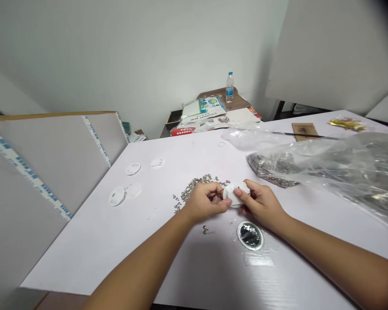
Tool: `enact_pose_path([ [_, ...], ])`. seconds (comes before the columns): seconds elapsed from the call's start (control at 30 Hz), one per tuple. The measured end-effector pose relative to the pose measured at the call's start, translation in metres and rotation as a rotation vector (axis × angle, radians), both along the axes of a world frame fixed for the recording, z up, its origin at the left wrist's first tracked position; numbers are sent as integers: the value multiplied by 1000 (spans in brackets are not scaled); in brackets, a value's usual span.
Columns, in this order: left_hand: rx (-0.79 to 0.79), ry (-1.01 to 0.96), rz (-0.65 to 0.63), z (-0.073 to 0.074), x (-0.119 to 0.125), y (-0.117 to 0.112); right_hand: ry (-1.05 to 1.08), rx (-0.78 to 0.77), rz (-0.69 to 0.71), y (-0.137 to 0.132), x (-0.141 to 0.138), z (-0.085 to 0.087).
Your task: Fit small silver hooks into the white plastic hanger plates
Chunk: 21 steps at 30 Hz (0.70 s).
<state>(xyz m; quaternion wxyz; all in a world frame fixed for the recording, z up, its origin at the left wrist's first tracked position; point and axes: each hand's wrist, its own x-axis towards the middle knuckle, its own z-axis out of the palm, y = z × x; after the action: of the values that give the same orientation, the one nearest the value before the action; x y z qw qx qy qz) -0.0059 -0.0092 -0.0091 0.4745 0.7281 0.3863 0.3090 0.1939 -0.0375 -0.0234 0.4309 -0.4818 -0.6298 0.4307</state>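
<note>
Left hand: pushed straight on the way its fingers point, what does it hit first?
The left hand would likely meet the white disc it is touching first, then the right hand beyond; depth is unclear.

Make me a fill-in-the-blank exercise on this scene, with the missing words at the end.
The round piece between the left hand and the right hand is ____ in colour.
The heap of small metal pieces lies nearer the person's ____ hand.
The bottle stands ____.
Its cap is ____.

Missing words: white; left; upright; blue.
</note>
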Motion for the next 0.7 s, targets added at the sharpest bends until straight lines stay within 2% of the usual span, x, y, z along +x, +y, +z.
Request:
enact_pose_path([
  [0.13, 62, 45, 30, 5, 4, -3, -116, 14, -44, 1, 0, 3],
  [0.27, 79, 53, 4, 11, 5, -4, -196, 56, -97, -1, -1, 6],
  [0.43, 101, 84, -20, 10, 4, -2, -255, 118, -117, -1, 0, 5],
  [0.6, 263, 139, 66, 8, 6, -2, -209, 163, -105, 5, 4, 3],
  [0.7, 292, 129, 135, 9, 4, 1, -120, 184, -66, 8, 5, 0],
])
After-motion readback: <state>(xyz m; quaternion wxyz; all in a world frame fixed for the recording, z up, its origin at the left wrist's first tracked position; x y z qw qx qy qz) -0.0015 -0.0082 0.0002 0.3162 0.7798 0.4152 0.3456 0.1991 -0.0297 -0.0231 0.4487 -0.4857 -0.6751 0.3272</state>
